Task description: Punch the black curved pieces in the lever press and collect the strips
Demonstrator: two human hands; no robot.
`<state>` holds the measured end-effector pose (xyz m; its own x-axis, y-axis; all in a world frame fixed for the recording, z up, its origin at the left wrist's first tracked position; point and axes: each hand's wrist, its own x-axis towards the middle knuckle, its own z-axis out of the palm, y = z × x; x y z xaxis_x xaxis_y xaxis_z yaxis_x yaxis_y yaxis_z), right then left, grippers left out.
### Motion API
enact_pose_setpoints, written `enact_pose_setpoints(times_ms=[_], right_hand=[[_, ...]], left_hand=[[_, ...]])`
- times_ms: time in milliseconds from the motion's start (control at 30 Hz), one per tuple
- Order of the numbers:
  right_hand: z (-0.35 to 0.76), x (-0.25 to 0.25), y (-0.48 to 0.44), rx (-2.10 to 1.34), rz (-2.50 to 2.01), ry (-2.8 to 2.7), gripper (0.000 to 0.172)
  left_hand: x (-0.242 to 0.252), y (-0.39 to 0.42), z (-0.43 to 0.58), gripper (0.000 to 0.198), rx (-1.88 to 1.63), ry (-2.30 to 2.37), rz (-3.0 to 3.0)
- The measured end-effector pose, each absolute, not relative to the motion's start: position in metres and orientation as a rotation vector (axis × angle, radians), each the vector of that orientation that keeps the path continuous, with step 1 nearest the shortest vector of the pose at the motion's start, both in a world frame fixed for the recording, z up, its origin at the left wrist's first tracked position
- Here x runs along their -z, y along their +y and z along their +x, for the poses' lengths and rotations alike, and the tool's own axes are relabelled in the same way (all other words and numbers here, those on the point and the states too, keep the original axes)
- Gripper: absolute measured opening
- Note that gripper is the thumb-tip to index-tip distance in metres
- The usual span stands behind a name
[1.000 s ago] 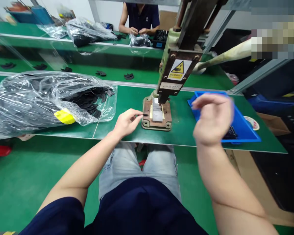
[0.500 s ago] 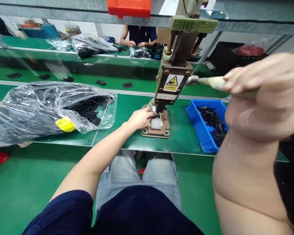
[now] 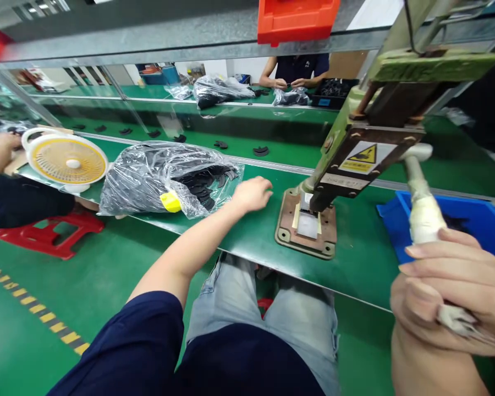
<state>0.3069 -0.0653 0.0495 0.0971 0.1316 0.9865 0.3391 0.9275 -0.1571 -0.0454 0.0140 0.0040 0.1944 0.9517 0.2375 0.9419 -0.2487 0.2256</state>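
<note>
My right hand [image 3: 454,291] is wrapped round the lever handle [image 3: 424,212] of a green hand press [image 3: 365,148], its pale, taped grip pointing down toward me. On the press base [image 3: 282,228], a light plate [image 3: 307,225] lies under the ram. My left hand [image 3: 253,193] hovers above the green bench left of the base, fingers loosely bent and slightly apart, with nothing visible in them. Just left of it is a clear plastic bag [image 3: 144,176] of black curved pieces [image 3: 200,184], its mouth facing the hand.
A blue bin [image 3: 478,214] with black parts stands right of the press. Several black curved pieces [image 3: 260,150] lie along the strip behind the bench. A yellow-and-white fan [image 3: 68,159] stands at left beside another person's arm [image 3: 0,154]. A co-worker [image 3: 299,71] sits opposite.
My right hand has brought the lever down from its raised position. My left hand has left the press base and moved left toward the bag. The view has turned left.
</note>
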Motion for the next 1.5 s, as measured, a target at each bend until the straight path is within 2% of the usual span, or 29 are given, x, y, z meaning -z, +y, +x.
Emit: enact_pose_setpoints(times_ms=[67, 133, 200, 267, 467, 600, 700, 833, 1000, 1200, 1500], right_hand=[[0.306, -0.047, -0.060, 0.180, -0.333, -1.447, 0.043], [0.304, -0.045, -0.058, 0.202, -0.299, -1.415, 0.048], [0.301, -0.043, -0.060, 0.212, -0.310, -1.380, 0.048], [0.300, -0.044, -0.065, 0.206, -0.340, -1.381, 0.045], [0.298, -0.053, -0.078, 0.155, -0.407, -1.485, 0.038], [0.294, -0.054, -0.080, 0.147, -0.385, -1.470, 0.033], [0.288, -0.054, -0.082, 0.141, -0.379, -1.462, 0.033], [0.284, -0.057, -0.087, 0.133, -0.382, -1.474, 0.027], [0.287, -0.061, -0.096, 0.104, -0.427, -1.552, 0.019], [0.286, -0.063, -0.101, 0.085, -0.449, -1.558, 0.016], [0.282, -0.062, -0.100, 0.076, -0.451, -1.504, 0.023]], left_hand=[[-0.005, 0.029, -0.091, 0.034, -0.490, 2.271, 2.130], [-0.004, 0.041, -0.133, 0.050, -0.396, 2.505, 1.874], [-0.003, 0.050, -0.161, 0.068, -0.244, 2.605, 1.697], [-0.001, 0.056, -0.175, 0.074, -0.115, 2.601, 1.645], [-0.007, 0.052, -0.183, 0.048, -0.055, 2.484, 1.768], [-0.017, 0.029, -0.189, 0.036, -0.412, 2.446, 1.735], [-0.021, 0.006, -0.174, 0.024, -0.759, 2.122, 1.497], [-0.020, -0.017, -0.120, 0.032, -1.015, 1.640, 1.287], [-0.012, -0.020, -0.030, 0.042, -0.859, 1.415, 1.325], [0.007, 0.003, 0.035, 0.039, -0.771, 1.354, 1.405], [0.007, 0.020, 0.048, 0.038, -0.674, 1.395, 1.399]])
